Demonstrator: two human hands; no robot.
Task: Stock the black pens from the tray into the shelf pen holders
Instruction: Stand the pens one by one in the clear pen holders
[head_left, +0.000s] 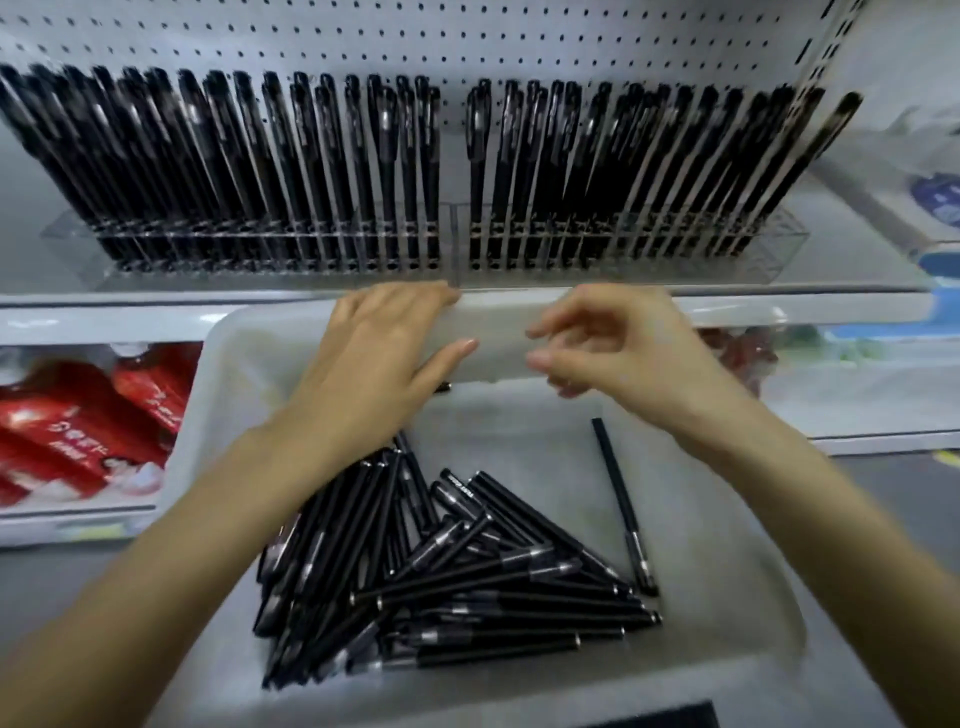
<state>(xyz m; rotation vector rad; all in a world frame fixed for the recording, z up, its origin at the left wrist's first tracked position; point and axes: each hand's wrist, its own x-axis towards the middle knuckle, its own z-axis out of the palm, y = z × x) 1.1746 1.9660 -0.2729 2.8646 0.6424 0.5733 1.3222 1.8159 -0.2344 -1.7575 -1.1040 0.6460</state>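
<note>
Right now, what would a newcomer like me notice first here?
A long row of upright black pens packed in clear shelf holders fills the top. Below, a loose heap of pens lies in a white tray, the left hand resting on its far rim, the empty right hand hovering beside it.

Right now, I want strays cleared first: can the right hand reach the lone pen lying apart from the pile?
Probably yes. The right hand hovers empty over the tray; the lone pen lies on its floor close by, clear of the pile, nothing covering it.
</note>
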